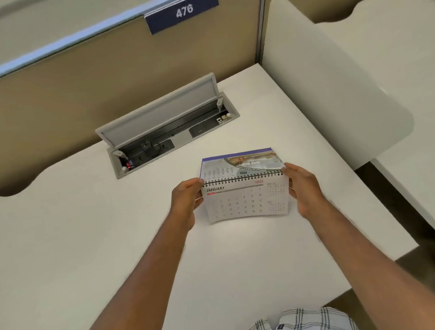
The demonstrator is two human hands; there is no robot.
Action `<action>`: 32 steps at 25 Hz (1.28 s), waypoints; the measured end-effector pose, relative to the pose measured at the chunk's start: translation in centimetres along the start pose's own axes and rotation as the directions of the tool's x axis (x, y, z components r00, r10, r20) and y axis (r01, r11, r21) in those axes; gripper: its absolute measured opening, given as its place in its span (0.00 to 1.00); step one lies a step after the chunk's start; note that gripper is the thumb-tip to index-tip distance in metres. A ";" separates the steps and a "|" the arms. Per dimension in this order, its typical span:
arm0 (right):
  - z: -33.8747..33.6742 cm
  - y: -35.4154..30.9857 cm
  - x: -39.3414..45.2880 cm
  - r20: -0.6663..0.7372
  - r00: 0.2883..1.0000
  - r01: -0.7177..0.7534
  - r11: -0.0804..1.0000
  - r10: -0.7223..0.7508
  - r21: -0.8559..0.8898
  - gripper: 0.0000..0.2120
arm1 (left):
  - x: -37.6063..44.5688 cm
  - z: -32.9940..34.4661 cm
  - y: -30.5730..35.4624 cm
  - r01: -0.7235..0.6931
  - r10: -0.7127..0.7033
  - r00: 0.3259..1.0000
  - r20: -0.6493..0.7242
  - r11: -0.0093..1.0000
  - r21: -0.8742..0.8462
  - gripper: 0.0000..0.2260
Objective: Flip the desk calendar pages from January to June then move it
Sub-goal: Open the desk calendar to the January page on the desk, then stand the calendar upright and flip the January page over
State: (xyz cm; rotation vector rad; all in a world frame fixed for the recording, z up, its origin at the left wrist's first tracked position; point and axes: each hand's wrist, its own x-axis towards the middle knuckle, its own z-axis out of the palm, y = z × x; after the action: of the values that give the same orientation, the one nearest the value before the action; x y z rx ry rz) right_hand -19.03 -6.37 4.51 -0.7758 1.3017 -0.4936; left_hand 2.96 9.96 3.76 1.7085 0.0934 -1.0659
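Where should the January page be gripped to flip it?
Probably at its free bottom edge, from the near side: the January page hangs from the spiral along the top, so only the bottom lifts. The left hand and right hand hold the calendar's side edges, steadying it.

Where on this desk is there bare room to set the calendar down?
The desk is bare left of the left hand, and in front between the forearms and the near edge. Behind the calendar it is tighter: the open socket box sits close.
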 end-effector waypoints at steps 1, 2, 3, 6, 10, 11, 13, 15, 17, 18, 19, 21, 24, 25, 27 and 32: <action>0.9 0.7 -1.1 0.007 1.000 0.017 1.000 -0.017 -0.019 0.10 | -0.7 -1.5 -0.4 -0.010 0.010 1.000 -0.007 1.000 -0.017 0.06; 2.1 1.3 -2.4 0.018 0.999 0.046 0.998 -0.046 -0.042 0.10 | -1.6 -3.5 -0.7 -0.026 0.025 0.999 -0.023 0.999 -0.033 0.08; 3.1 2.0 -3.5 0.025 0.997 0.072 0.995 -0.071 -0.064 0.10 | -2.4 -5.1 -1.1 -0.039 0.037 0.998 -0.041 0.998 -0.053 0.09; 6.5 4.1 -7.2 0.071 0.990 0.128 0.985 -0.120 -0.119 0.09 | -4.9 -10.2 -2.5 -0.082 0.066 0.990 -0.128 0.989 -0.123 0.12; 10.4 7.6 -11.5 0.128 0.979 0.175 0.973 -0.156 -0.152 0.05 | -7.7 -15.7 -4.6 -0.179 0.116 0.956 -0.270 0.959 -0.221 0.12; 11.4 8.8 -12.6 0.141 0.976 0.189 0.968 -0.167 -0.164 0.05 | -8.2 -17.3 -5.2 -0.213 0.130 0.940 -0.316 0.946 -0.244 0.11; 13.4 10.9 -14.5 0.170 0.969 0.212 0.958 -0.180 -0.194 0.06 | -9.0 -20.0 -6.3 -0.265 0.150 0.913 -0.381 0.925 -0.273 0.10; 15.4 13.2 -16.3 0.208 0.959 0.236 0.947 -0.191 -0.217 0.07 | -9.6 -23.0 -7.6 -0.296 0.151 0.890 -0.430 0.909 -0.293 0.10; 16.9 14.9 -17.5 0.238 0.949 0.265 0.935 -0.209 -0.236 0.09 | -10.0 -25.4 -8.6 -0.312 0.154 0.871 -0.466 0.907 -0.283 0.10; 17.5 15.7 -18.0 0.254 0.943 0.280 0.928 -0.217 -0.245 0.11 | -10.2 -26.6 -9.1 -0.319 0.162 0.865 -0.475 0.908 -0.271 0.10; 17.9 16.3 -18.3 0.267 0.937 0.292 0.922 -0.223 -0.254 0.11 | -10.3 -27.5 -9.5 -0.326 0.172 0.860 -0.480 0.910 -0.258 0.10; 18.7 17.2 -19.1 0.287 0.929 0.312 0.911 -0.232 -0.271 0.13 | -10.5 -29.3 -10.3 -0.345 0.199 0.850 -0.487 0.910 -0.230 0.10; 19.6 17.8 -20.0 0.293 0.928 0.316 0.901 -0.229 -0.298 0.12 | -10.5 -31.0 -11.3 -0.367 0.248 0.857 -0.452 0.909 -0.196 0.09; 19.8 17.9 -20.2 0.294 0.929 0.316 0.898 -0.226 -0.306 0.12 | -10.4 -31.2 -11.5 -0.369 0.261 0.866 -0.427 0.909 -0.193 0.09; 20.1 17.9 -20.2 0.302 0.929 0.312 0.889 -0.213 -0.335 0.11 | -10.3 -31.6 -11.9 -0.366 0.272 0.882 -0.384 0.910 -0.196 0.10; 20.0 17.0 -19.8 0.332 0.939 0.228 0.882 -0.088 -0.412 0.13 | -9.9 -32.2 -11.9 -0.340 0.291 0.901 -0.323 0.934 -0.107 0.08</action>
State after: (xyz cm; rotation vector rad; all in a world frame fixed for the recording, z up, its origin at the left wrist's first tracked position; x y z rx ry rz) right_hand -5.66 23.58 6.50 -1.3002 1.0720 -0.1878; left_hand 10.01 45.00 2.79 1.6591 0.0898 -0.5356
